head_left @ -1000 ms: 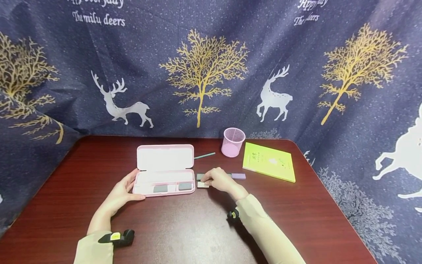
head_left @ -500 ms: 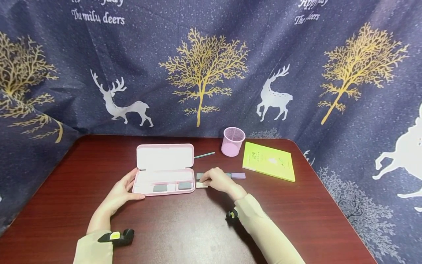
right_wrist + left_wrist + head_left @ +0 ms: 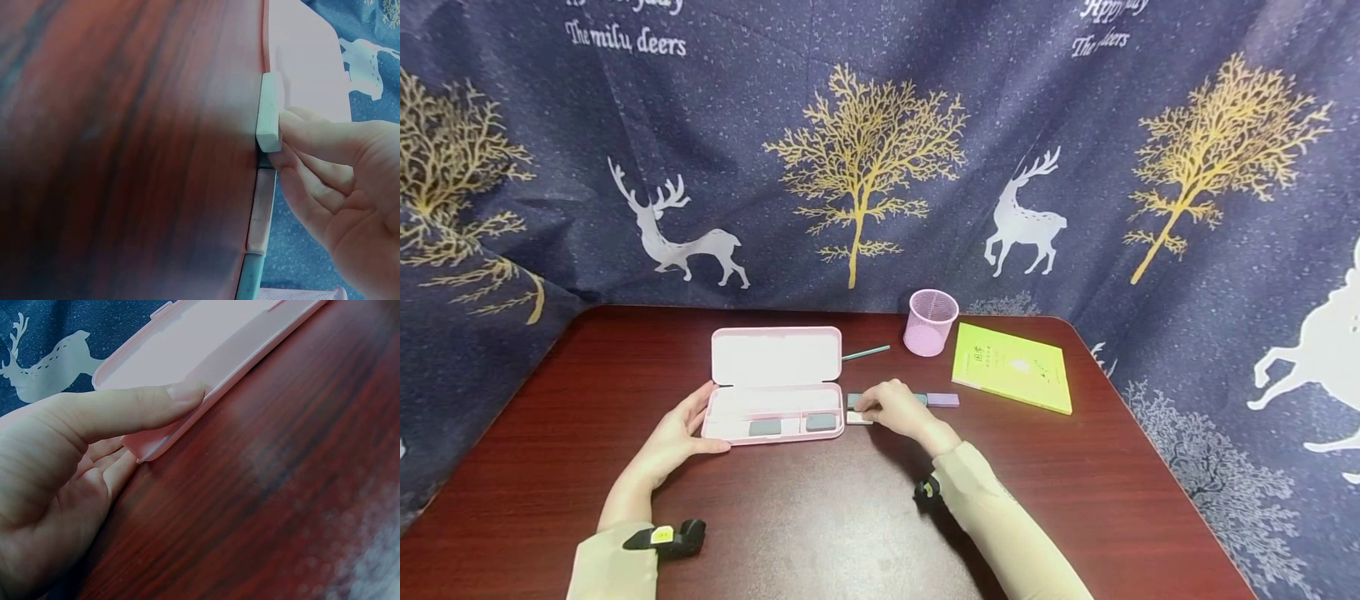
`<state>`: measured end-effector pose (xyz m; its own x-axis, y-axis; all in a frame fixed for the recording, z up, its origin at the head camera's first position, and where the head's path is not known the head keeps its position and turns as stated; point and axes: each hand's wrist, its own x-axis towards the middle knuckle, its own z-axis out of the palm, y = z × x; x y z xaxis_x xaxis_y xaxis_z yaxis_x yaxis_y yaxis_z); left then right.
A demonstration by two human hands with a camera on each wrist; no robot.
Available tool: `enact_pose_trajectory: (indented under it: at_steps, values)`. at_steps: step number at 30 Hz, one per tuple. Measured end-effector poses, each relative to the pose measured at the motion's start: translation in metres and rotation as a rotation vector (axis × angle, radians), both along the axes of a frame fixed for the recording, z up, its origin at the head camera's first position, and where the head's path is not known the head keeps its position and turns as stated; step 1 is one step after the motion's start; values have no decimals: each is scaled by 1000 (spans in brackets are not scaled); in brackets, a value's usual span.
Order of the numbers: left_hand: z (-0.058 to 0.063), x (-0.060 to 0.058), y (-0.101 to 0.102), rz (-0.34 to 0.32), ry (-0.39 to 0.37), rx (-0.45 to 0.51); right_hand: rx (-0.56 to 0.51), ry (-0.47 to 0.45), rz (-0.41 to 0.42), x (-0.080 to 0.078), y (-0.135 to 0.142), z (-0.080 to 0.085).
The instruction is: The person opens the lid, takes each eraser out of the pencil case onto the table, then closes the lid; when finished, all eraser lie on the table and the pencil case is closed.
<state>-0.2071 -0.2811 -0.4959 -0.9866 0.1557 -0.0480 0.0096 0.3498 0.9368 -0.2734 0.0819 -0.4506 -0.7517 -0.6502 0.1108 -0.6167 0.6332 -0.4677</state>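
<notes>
A pink pencil case (image 3: 737, 402) lies with its lid (image 3: 775, 357) raised. My left hand (image 3: 672, 440) holds its left end, thumb over the near rim and fingers behind, as the left wrist view shows with the case's corner (image 3: 169, 434). Inside the case are grey blocks, one in the long front slot (image 3: 765, 427) and one in the right compartment (image 3: 821, 422). Just right of the case, my right hand (image 3: 901, 410) pinches a white eraser (image 3: 859, 418) between thumb and fingers. In the right wrist view the eraser (image 3: 269, 109) overlaps the case's edge.
Behind the right hand runs a row of small blocks, with a teal one (image 3: 854, 401) and a purple one (image 3: 943, 400). Farther back are a green pencil-like stick (image 3: 867, 353), a pink mesh pen holder (image 3: 929, 325) and a yellow-green book (image 3: 1013, 367). A patterned curtain hangs behind the table.
The right hand and the white eraser have shifted very slightly left, closer to the case. The left hand and the case have stayed put.
</notes>
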Motion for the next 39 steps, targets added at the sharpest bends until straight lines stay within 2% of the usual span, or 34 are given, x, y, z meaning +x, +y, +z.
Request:
enact_pose_trajectory:
  at_steps: [15, 39]
  values:
    - [1, 1, 0, -7, 2, 1, 7, -88, -28, 0, -1, 1]
    - [1, 1, 1, -5, -6, 9, 8, -66, -10, 0, -1, 1]
